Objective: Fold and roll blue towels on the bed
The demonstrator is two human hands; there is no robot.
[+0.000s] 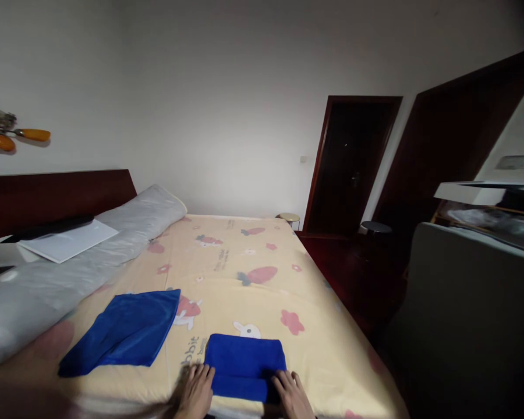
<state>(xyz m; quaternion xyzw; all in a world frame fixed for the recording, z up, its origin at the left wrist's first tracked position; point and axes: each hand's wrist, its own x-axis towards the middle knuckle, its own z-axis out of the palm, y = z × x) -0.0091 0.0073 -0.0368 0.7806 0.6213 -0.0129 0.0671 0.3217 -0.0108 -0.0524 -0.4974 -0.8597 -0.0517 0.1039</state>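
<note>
A folded blue towel (244, 364) lies at the near edge of the bed. My left hand (195, 391) rests flat against its left end, and my right hand (293, 393) presses on its right end; both touch the cloth with fingers spread. A second blue cloth (124, 333), loosely folded, lies to the left on the yellow patterned sheet (248, 273).
Grey pillows (70, 262) run along the dark headboard (48, 198) at the left, with a white sheet of paper (67, 240) on them. A dark doorway (351, 166) and small stools stand beyond the bed. A grey chair or cabinet (471, 314) fills the right.
</note>
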